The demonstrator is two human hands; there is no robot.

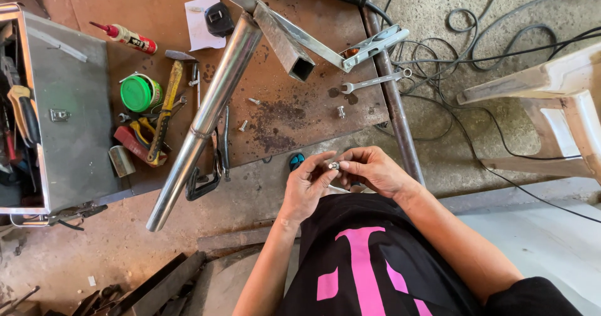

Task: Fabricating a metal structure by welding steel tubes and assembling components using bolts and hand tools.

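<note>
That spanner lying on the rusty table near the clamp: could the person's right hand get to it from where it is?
Probably yes. The spanner lies uncovered at the table edge, nothing on it, but the right hand is pinching a small metal piece with the left hand.

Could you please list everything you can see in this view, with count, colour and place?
metal sheet: one, rusty brown, on the floor
steel pipe: one, shiny silver, slanting across the sheet
square tube: one, grey, top centre
wrench: one, silver, sheet's right edge
clamp: one, silver, above the wrench
toolbox: one, grey, open, far left
round tin: one, green lid, beside the toolbox
hammer: one, yellow handle, beside the tin
tube: one, red and white, upper left
cables: several, black, upper right
stool: one, pale, far right
small metal part: one, silver, between both hands
left hand: pinching the part
right hand: pinching the part
</note>
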